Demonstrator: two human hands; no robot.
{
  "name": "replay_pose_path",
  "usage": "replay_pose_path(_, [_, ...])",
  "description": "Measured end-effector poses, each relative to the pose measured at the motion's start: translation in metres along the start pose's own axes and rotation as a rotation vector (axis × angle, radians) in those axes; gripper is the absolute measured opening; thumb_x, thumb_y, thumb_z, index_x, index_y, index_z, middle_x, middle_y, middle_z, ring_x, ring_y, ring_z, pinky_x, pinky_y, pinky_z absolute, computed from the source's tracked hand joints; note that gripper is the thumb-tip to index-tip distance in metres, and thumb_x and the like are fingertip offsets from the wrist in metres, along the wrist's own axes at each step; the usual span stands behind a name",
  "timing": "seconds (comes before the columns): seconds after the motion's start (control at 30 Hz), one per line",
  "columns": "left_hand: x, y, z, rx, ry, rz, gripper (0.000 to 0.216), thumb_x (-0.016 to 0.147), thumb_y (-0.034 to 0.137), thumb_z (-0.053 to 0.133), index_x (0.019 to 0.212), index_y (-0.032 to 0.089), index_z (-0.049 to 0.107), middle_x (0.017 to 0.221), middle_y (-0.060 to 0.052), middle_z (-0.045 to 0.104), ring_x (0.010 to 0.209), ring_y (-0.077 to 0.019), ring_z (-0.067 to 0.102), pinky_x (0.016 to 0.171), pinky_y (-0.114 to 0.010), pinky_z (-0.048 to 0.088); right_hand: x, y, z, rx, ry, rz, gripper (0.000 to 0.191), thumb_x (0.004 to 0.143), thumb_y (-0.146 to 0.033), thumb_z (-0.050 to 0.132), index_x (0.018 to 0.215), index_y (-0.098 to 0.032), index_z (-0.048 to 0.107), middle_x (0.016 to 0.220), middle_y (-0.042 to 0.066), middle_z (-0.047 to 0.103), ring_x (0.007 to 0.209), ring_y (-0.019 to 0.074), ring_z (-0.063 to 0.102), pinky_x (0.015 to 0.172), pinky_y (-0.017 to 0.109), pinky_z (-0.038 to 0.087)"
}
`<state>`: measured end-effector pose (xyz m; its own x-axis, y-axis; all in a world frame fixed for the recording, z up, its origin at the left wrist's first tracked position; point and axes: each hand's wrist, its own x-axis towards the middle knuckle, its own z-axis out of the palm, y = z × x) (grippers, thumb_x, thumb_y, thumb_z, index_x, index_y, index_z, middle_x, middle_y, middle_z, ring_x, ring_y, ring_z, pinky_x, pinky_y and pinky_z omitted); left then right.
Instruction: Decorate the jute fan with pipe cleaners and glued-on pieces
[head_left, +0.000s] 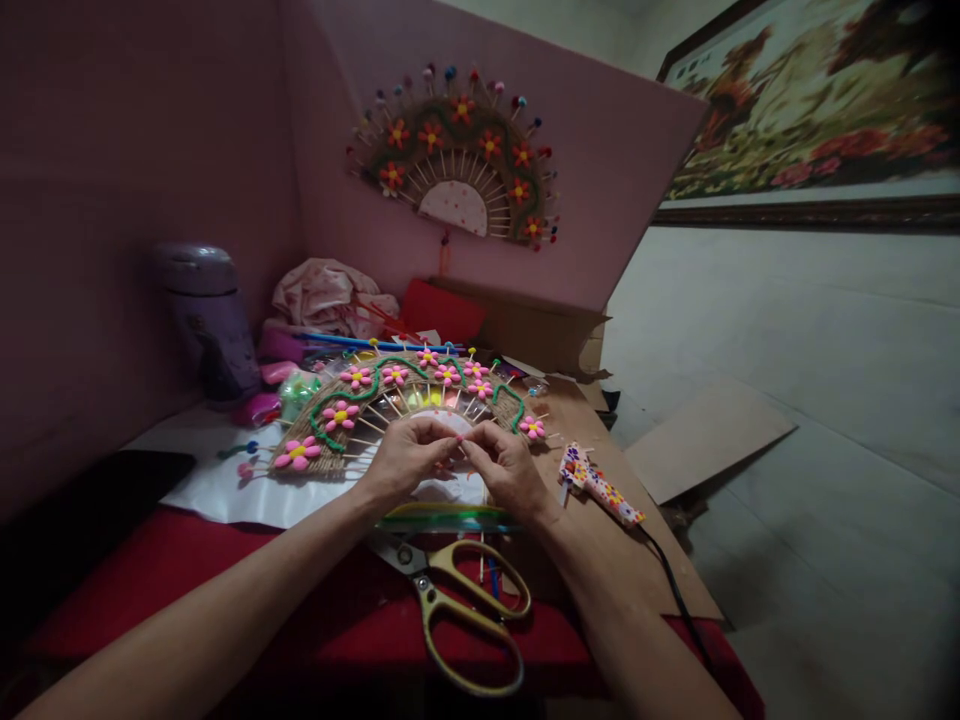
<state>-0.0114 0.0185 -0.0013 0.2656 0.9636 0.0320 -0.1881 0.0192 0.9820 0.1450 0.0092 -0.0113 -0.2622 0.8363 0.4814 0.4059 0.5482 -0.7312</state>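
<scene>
My left hand (415, 455) and my right hand (510, 470) meet fingertip to fingertip over the lower middle of a fan decoration. Between the pinched fingers shows a speck of pink, too small to name. The fan (315, 410) lies on the table, covered with brown twine, a wavy green cord and several pink flowers with yellow centres. Thin sticks run through it and end in small coloured balls. Part of its pale half-round centre (439, 424) is hidden behind my hands. Gold-handled scissors (450, 590) rest below my hands, nearest to my right wrist.
A flower-patterned glue gun (600, 487) with a black cord lies on cardboard (645, 560) at the right. On the left stands a purple bottle (210, 320). A similar fan with orange flowers (457, 150) hangs on the pink panel behind. Red cloth (300, 590) covers the table.
</scene>
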Motion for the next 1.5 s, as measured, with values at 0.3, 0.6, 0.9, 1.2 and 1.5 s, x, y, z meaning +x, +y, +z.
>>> replay_pose_path(0.3, [0.0,-0.003,0.002,-0.068,0.076,0.05,0.02,0.061,0.029,0.07,0.066,0.013,0.059,0.058,0.002,0.059,0.045,-0.0083,0.052,0.042,-0.021,0.046,-0.004,-0.005,0.004,-0.318,0.018,-0.156,0.013,0.086,-0.019,0.046,0.083,-0.017,0.058,0.072,0.002,0.061,0.064,0.0128,0.054,0.061,0.023,0.039])
replay_pose_path(0.6, [0.003,-0.003,-0.009,0.323,-0.152,0.137,0.013,0.065,0.024,0.066,0.062,0.013,0.062,0.054,0.0,0.058,0.042,-0.0073,0.048,0.037,-0.017,0.037,-0.003,-0.002,-0.004,-0.353,0.014,-0.251,0.013,0.085,-0.018,0.046,0.078,-0.017,0.057,0.07,0.003,0.058,0.065,0.0147,0.053,0.061,0.026,0.039])
replay_pose_path(0.9, [-0.001,-0.008,0.003,-0.107,-0.151,0.214,0.025,0.069,0.035,0.069,0.068,0.011,0.06,0.056,0.002,0.057,0.039,-0.0037,0.045,0.035,-0.015,0.035,-0.002,-0.006,0.007,0.316,0.116,0.072,0.018,0.081,-0.032,0.057,0.07,-0.018,0.055,0.065,-0.002,0.054,0.06,0.0111,0.05,0.057,0.023,0.042])
replay_pose_path(1.2, [-0.008,-0.011,0.009,-0.023,0.032,0.259,0.03,0.064,0.036,0.072,0.08,0.012,0.065,0.061,0.0,0.06,0.04,-0.0063,0.049,0.029,-0.015,0.032,-0.004,-0.004,0.012,0.322,0.086,0.066,0.012,0.078,-0.025,0.056,0.069,-0.017,0.056,0.065,-0.002,0.055,0.061,0.0103,0.05,0.058,0.022,0.041])
replay_pose_path(1.5, [-0.006,-0.006,0.006,0.06,0.053,0.214,0.027,0.063,0.034,0.07,0.073,0.01,0.064,0.058,0.0,0.06,0.042,-0.0086,0.052,0.029,-0.016,0.038,-0.004,-0.006,0.015,0.296,0.104,0.077,0.013,0.078,-0.028,0.057,0.071,-0.016,0.058,0.065,0.0,0.06,0.058,0.0102,0.051,0.056,0.023,0.041])
